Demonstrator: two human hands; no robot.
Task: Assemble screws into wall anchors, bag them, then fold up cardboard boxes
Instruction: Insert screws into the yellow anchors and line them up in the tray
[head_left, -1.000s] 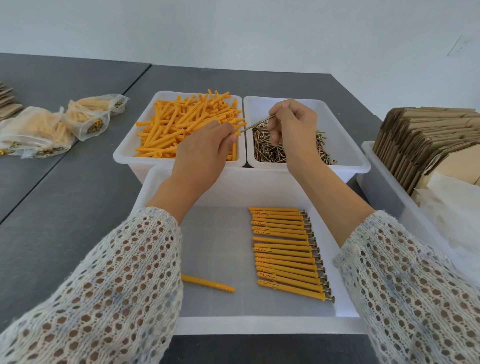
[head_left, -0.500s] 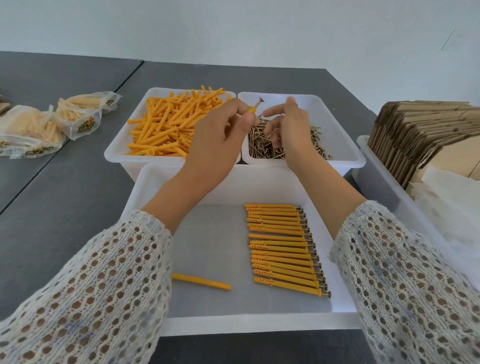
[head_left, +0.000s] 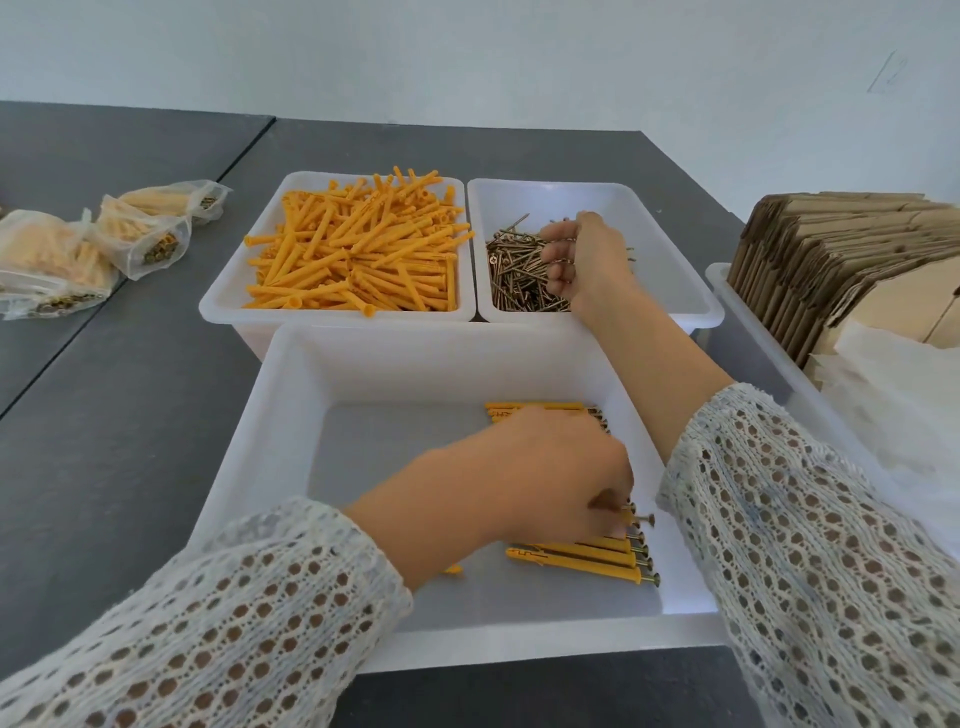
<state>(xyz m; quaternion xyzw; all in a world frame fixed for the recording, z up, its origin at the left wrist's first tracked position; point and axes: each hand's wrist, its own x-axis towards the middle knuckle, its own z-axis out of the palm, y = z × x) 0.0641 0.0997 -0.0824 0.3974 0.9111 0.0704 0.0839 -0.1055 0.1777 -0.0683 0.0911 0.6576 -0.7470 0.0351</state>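
In the near white tray (head_left: 291, 415) lies a row of assembled anchors (head_left: 571, 558), yellow with screw heads at the right. My left hand (head_left: 545, 478) is low over this row and covers most of it. Its fingertips pinch the head end of one assembled anchor (head_left: 636, 518). Behind the tray, a bin (head_left: 228, 301) holds loose yellow wall anchors (head_left: 358, 249), and a second bin (head_left: 670, 270) holds brass screws (head_left: 514, 275). My right hand (head_left: 587, 260) is inside the screw bin, fingers curled into the pile around some screws.
Filled clear bags (head_left: 145, 228) lie on the grey table at the far left. A long tray (head_left: 722, 275) at the right holds flat cardboard boxes (head_left: 831, 249) and empty plastic bags (head_left: 893, 395). The tip of one loose anchor (head_left: 453, 570) shows under my left wrist.
My left hand came down from above the bins into the near tray with the joined anchor and screw. My right hand let go and dropped into the screw pile.
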